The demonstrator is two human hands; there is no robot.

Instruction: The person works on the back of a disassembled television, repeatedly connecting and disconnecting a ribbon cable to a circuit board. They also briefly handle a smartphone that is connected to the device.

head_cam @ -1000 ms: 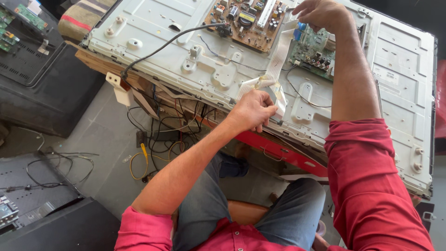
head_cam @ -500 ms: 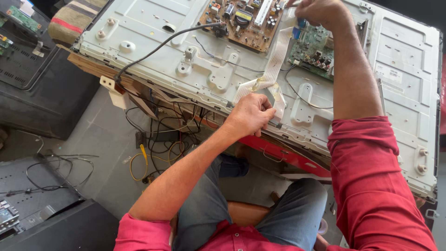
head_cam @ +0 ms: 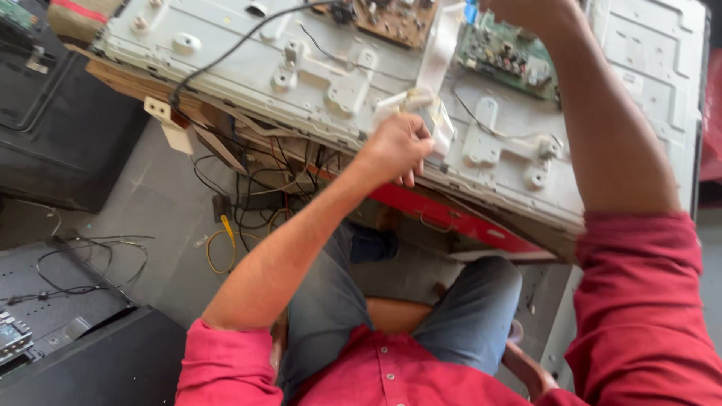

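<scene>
Head view: in the middle of the frame the left hand (head_cam: 397, 146) is clenched around the folded lower end of a white flat ribbon cable (head_cam: 436, 64), which runs up over the grey metal back panel (head_cam: 248, 68) to the top edge. At top right the right hand (head_cam: 526, 11) reaches past the frame edge above the green circuit board (head_cam: 505, 53); I cannot tell whether its fingers grip anything.

A hard tug from the left hand would likely crease or tear the thin ribbon, or strain its connector. The forearm could also snag the black cable (head_cam: 226, 54).

No real container shows; the shallow panel itself carries the green board and a brown circuit board (head_cam: 395, 19).
</scene>
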